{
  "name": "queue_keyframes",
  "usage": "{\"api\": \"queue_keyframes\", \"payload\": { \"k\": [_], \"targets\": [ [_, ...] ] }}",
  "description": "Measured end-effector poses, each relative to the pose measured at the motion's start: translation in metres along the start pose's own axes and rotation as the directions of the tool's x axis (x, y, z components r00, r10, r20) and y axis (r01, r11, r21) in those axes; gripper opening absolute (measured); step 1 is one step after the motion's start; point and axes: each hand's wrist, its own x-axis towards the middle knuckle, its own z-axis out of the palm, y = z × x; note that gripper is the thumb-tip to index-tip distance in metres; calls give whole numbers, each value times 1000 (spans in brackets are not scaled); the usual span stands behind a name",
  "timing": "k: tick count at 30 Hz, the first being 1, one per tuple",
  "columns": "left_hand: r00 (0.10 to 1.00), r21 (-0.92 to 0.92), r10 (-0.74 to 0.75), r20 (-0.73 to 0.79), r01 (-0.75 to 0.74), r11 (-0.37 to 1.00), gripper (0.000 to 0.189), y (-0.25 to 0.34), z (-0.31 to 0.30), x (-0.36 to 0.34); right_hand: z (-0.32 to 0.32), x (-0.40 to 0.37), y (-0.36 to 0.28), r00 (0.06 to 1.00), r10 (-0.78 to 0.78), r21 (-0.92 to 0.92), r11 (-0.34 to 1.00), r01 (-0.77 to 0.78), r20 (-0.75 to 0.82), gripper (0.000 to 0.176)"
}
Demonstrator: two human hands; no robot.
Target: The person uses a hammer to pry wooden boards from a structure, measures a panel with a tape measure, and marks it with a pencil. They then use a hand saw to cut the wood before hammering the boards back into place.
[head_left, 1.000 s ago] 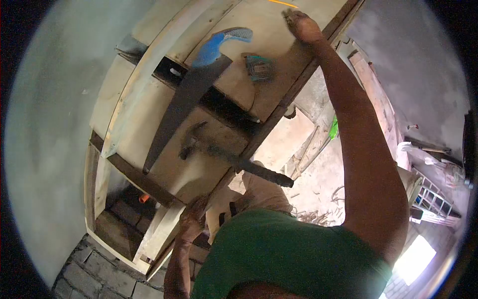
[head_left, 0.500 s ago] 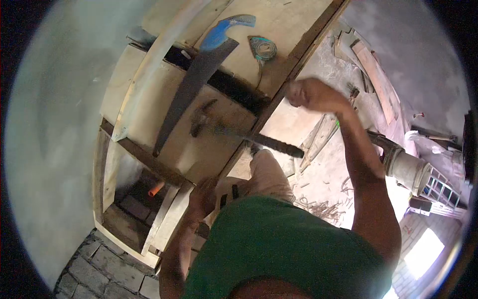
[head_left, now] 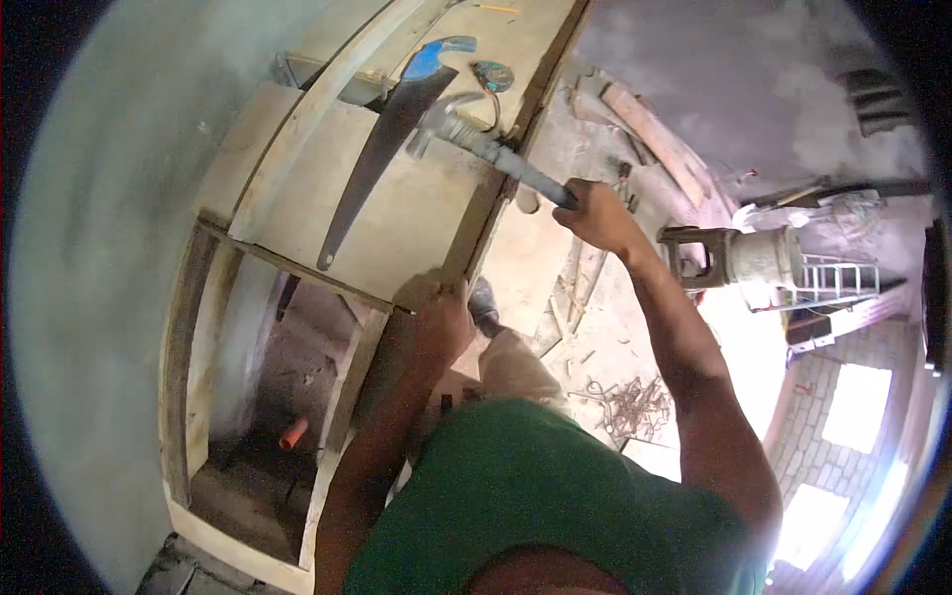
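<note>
My right hand (head_left: 598,216) is wrapped round the handle end of a claw hammer (head_left: 496,154), whose head hangs over the wooden board, beside the saw. My left hand (head_left: 439,317) is closed at the board's front edge, near the corner of the open frame; what it holds, if anything, is too small to make out. A handsaw (head_left: 385,149) with a blue handle lies on the plywood surface (head_left: 307,188). Just right of the saw's handle is a teal tape measure (head_left: 493,75).
An open wooden frame (head_left: 177,397) stands at the left, with an orange pipe (head_left: 294,433) inside. A yellow pencil (head_left: 496,8) lies at the top. Planks (head_left: 654,139), a wire pile (head_left: 635,405), a column-like object (head_left: 759,256) and a ladder (head_left: 838,278) are at the right.
The hammer, earlier lower over the board with my right hand apart from its handle, is now higher and gripped. My left hand has shifted up and right. The camera view has shifted.
</note>
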Motion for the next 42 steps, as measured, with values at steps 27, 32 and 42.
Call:
{"api": "queue_keyframes", "payload": {
  "k": [27, 32, 42],
  "targets": [
    [995, -43, -87, -51, 85, 995, 61, -11, 51, 4, 153, -301, -1, 814, 575, 935, 243, -257, 75, 18],
    [991, -29, -133, -18, 133, 991, 60, -13, 53, 7, 152, -299, -2, 808, 580, 923, 249, -292, 99, 19],
    [991, -133, -125, -53, 117, 984, 67, 8, 28, -8, 142, -251, -34, 857, 486, 941, 177, -290, 173, 22]
  ]
}}
